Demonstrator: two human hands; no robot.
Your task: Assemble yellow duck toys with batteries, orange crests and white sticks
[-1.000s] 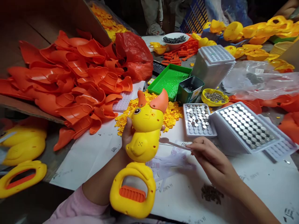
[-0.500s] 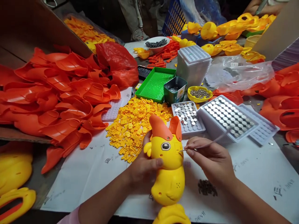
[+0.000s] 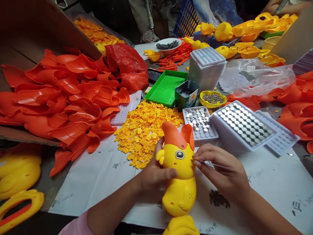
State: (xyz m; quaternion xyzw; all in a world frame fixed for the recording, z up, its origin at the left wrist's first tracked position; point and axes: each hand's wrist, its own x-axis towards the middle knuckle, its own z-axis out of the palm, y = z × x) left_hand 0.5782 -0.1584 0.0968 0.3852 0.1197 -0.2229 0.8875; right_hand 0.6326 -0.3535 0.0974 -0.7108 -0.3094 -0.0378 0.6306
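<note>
My left hand (image 3: 154, 176) is wrapped round a yellow plastic toy duck (image 3: 179, 194) with an orange crest, its thumb lying across the front below the printed eye. The toy stands tilted over the white paper. Pinched in my right hand (image 3: 223, 168) is a thin pale tool (image 3: 217, 164), blurred, so its kind is unclear. Those fingertips touch or nearly touch the right side of the duck's head, and the tool's tip is hidden by them. A heap of small yellow plastic parts (image 3: 144, 130) lies behind my left hand.
Orange shells (image 3: 80, 94) pile up on the left. Ahead stand a green tray (image 3: 167, 88), a dark tin (image 3: 187, 94), a yellow bowl of screws (image 3: 212, 99) and trays of silver discs (image 3: 244, 122). Small dark pieces (image 3: 219, 198) lie on the paper by my right forearm.
The whole view has shifted a little, so things sit further right. My right fingers have come closer against the duck's head, and the tool's visible end has swung lower.
</note>
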